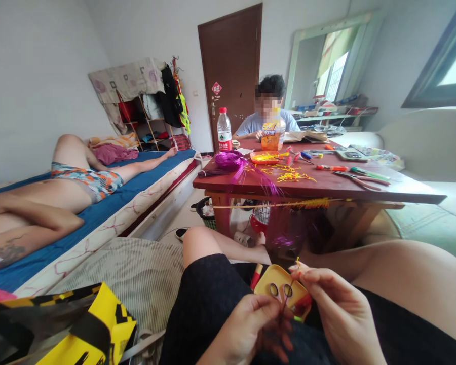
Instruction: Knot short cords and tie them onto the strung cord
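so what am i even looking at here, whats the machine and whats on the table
There is no machine: these are a person's two bare hands, seen by a camera worn on their head, looking forward and down. This single picture is the only view.

On the dark red table are a shiny purple bundle of strands, a clear red-capped plastic bottle, thin yellow pieces and pliers. Someone in a light blue top sits behind it.

Nearer, a shallow yellow tray sits at the lap, with ring-handled scissors over it. The right hand pinches a small yellow piece. The left hand is by the scissors; its exact grip is unclear.
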A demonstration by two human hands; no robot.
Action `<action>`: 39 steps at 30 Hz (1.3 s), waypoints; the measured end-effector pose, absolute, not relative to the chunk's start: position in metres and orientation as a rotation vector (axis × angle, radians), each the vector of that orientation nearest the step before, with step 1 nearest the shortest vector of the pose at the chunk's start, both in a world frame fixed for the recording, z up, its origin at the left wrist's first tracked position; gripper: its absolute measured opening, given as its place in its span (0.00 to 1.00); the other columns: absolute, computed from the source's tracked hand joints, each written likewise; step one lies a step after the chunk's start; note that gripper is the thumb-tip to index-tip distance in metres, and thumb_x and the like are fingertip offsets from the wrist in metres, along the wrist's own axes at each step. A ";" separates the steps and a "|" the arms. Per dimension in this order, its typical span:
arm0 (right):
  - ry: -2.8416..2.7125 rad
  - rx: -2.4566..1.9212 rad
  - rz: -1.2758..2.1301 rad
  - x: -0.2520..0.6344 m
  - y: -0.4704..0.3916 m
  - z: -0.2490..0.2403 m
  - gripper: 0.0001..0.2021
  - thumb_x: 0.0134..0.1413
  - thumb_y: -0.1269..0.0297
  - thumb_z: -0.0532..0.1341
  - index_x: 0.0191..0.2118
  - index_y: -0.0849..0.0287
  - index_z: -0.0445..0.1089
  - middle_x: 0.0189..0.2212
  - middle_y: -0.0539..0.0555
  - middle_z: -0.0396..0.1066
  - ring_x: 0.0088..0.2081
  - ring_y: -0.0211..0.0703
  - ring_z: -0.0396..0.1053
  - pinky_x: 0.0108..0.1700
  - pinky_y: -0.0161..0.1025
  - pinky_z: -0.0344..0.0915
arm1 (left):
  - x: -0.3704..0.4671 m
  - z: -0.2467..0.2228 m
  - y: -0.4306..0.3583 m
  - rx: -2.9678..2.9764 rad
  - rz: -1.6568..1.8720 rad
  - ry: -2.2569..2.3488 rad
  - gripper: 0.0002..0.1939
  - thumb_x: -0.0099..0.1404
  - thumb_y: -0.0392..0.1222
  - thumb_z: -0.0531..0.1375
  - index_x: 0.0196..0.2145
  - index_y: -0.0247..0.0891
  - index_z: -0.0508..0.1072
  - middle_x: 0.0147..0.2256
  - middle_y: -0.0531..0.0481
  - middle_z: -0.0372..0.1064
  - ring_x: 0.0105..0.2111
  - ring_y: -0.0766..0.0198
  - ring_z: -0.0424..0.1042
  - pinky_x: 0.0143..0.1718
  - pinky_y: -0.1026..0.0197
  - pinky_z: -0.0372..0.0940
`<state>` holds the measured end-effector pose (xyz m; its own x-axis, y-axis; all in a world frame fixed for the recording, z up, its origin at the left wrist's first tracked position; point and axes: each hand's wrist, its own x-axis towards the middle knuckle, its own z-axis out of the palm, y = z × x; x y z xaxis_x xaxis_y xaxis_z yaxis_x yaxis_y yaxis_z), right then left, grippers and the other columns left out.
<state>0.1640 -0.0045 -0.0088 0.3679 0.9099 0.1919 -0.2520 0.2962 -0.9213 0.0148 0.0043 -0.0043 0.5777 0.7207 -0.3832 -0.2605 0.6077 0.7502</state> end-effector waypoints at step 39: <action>-2.485 -0.704 -0.504 0.207 -0.012 0.029 0.16 0.60 0.71 0.45 0.40 0.54 0.69 0.37 0.52 0.75 0.46 0.45 0.66 0.52 0.45 0.55 | 0.016 0.001 0.014 0.681 0.496 0.815 0.15 0.42 0.46 0.67 0.19 0.30 0.70 0.17 0.51 0.66 0.15 0.72 0.63 0.19 0.68 0.57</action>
<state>0.2066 -0.0115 0.0288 -0.7384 0.3798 0.5572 0.5669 0.7971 0.2079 0.0161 0.0141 0.0013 0.5945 0.6370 -0.4907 -0.1422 0.6840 0.7155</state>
